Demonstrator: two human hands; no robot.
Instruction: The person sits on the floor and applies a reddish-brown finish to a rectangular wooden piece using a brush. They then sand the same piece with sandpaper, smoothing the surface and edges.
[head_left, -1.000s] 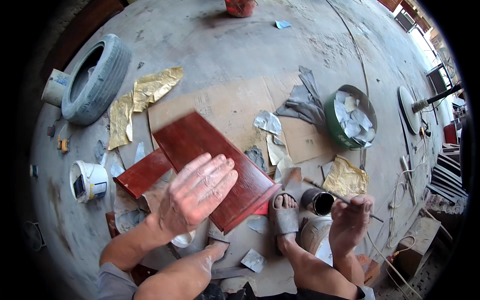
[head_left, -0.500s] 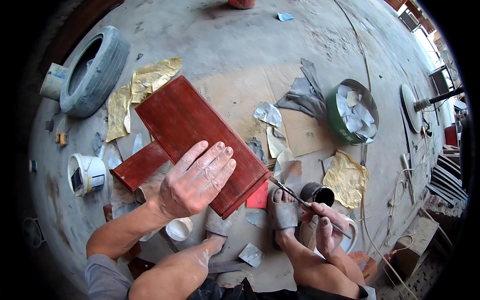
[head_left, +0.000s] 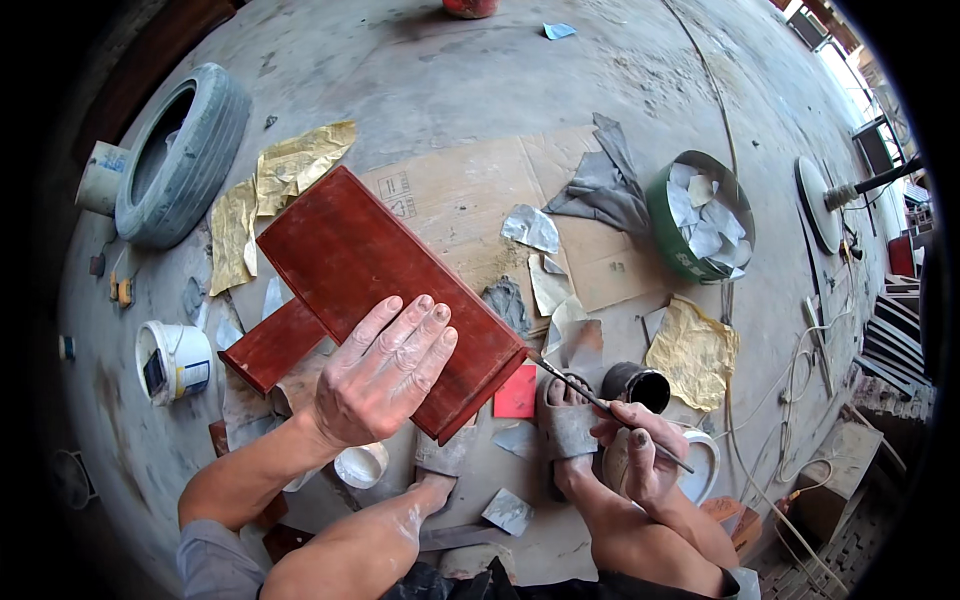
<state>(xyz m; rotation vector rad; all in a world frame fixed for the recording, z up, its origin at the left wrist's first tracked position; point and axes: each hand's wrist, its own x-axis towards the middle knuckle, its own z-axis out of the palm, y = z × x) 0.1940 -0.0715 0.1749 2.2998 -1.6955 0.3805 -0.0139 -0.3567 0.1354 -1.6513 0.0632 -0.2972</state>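
A dark red wooden piece, a broad panel on a narrower leg-like part, is tilted in front of me. My left hand lies across its face, fingers stretched out and flat on the wood. In my right hand a thin paintbrush is pinched by its dark handle. The brush tip meets the panel's lower right corner. Just beyond that hand, a dark open can with black inside stands tilted on the floor. A red square of paper lies under the corner.
Flat cardboard spreads beyond the panel, with a grey cloth on it. A green tub of paper scraps stands to the right. At left are a tyre and a white bucket. Cables trail at right.
The red panel has shifted slightly left and down in view, the left hand still flat on it. The brush tip remains at the corner, following it slightly left.
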